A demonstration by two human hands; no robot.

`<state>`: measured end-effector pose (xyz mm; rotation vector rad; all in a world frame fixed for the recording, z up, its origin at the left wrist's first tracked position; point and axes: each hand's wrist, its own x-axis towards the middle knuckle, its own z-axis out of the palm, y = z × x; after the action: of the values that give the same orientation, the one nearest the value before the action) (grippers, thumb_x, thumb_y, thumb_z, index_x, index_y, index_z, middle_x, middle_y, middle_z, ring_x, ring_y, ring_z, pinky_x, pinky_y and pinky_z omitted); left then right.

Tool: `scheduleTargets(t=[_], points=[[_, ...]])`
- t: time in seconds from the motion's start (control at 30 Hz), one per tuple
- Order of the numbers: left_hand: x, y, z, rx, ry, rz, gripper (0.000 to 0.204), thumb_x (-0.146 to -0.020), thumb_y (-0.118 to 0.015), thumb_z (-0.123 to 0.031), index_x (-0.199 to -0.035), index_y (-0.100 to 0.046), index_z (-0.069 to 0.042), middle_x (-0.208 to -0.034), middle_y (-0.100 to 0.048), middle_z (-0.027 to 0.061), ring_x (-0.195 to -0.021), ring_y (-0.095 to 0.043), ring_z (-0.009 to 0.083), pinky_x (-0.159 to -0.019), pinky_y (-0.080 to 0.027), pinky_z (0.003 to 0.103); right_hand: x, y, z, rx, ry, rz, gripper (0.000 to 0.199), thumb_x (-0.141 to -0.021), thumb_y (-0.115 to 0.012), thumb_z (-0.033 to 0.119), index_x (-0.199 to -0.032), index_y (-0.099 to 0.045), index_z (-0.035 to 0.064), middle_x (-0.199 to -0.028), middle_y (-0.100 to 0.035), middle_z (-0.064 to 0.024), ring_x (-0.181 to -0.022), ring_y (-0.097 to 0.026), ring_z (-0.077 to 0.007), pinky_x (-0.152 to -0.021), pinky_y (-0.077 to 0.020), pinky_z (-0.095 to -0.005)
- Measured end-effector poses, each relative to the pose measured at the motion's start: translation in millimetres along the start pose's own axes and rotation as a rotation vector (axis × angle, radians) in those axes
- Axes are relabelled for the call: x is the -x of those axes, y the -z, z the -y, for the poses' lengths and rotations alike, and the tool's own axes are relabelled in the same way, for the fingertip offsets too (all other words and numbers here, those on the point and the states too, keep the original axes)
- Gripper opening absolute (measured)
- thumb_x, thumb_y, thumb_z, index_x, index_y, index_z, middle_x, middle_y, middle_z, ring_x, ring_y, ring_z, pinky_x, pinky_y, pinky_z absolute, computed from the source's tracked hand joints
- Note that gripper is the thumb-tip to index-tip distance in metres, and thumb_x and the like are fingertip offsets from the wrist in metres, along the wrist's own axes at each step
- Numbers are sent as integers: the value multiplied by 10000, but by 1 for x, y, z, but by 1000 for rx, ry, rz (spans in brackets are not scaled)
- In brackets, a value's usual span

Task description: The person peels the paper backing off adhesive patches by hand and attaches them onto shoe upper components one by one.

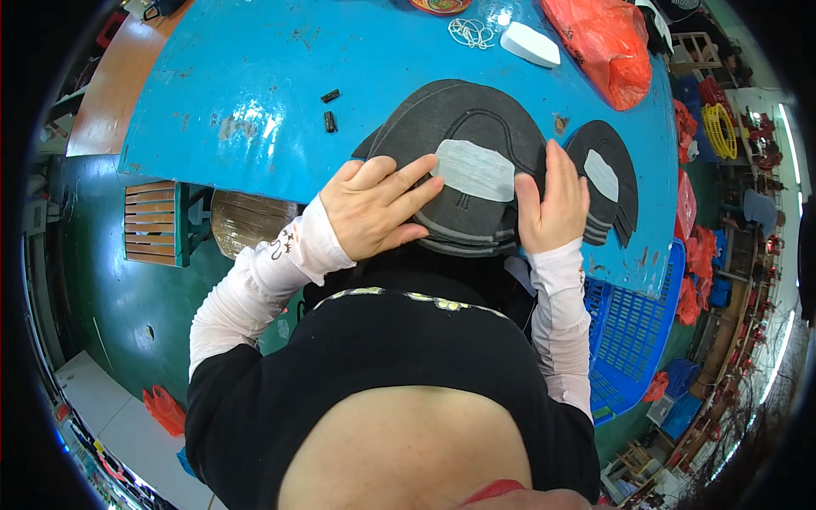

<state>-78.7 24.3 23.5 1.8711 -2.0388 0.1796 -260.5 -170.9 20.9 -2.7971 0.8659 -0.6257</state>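
Note:
A stack of dark grey, rounded fabric pieces (pixel 408 127) lies near the table's front edge, with a curved stitched line on the top piece. On that top piece lies a pale grey rectangular patch (pixel 474 170). My left hand (pixel 374 204) rests over the stack's left side, fingers apart, two fingertips at the patch's left edge. On the other side my right hand (pixel 554 200) lies along the stack's right edge, fingers stretched out and thumb by the patch's right end. To its right sits a second stack of similar pieces (pixel 625 166) with a pale patch (pixel 602 174) on top.
On the blue table (pixel 229 76) lie two small black pieces (pixel 330 121), a white string (pixel 470 33), a white block (pixel 529 45) and a red plastic bag (pixel 599 51). A blue basket (pixel 629 340) stands below at right, a slatted stool (pixel 153 223) at left.

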Motion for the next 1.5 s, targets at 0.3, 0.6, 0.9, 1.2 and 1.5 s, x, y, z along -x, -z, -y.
scheduleTargets(t=[0.3, 0.6, 0.9, 1.2, 1.5], points=[[-21, -4, -26, -3, 102, 68, 640, -761, -563, -561, -1305, -498, -230, -1114, -505, 97, -846, -483, 210, -704, -391, 324, -3, -9, -9, -132, -41, -73, 436, -766, -689, 309, -1055, -548, 15, -1165, -543, -149, -1114, -481, -332, -945, -339, -498], [-1, -9, -23, 75, 37, -375, 312, -770, -679, -278, -986, -637, -57, -940, -573, 125, -733, -548, 242, -621, -435, 349, 15, 45, -16, -553, -207, -538, 202, -780, -654, -42, -955, -565, 5, -935, -634, -103, -802, -611, -181, -744, -492, -299], [27, -2, -14, 947, 270, 167, 127, -890, -563, -136, -837, -617, -33, -714, -617, 105, -634, -610, 276, -588, -483, 326, -6, 51, -206, 379, -80, -216, 395, -771, -707, 209, -1142, -610, 114, -1059, -613, -128, -988, -570, -312, -864, -435, -391], [20, -75, -12, 949, 579, 996, 483, -975, -350, -403, -1300, -478, -69, -1367, -445, 148, -1301, -360, 272, -1114, -211, 397, -159, -32, -145, 104, 338, -125, 443, -787, -675, 218, -1207, -552, 155, -1174, -581, -112, -1058, -544, -318, -889, -450, -394], [23, -115, -16, 788, 191, 330, 366, -923, -458, -273, -1198, -557, -53, -1242, -546, 135, -1147, -512, 260, -982, -388, 373, -191, -62, -128, 285, 335, -82, 173, -733, -710, 258, -882, -682, 174, -935, -664, -2, -891, -626, -232, -738, -477, -389]])
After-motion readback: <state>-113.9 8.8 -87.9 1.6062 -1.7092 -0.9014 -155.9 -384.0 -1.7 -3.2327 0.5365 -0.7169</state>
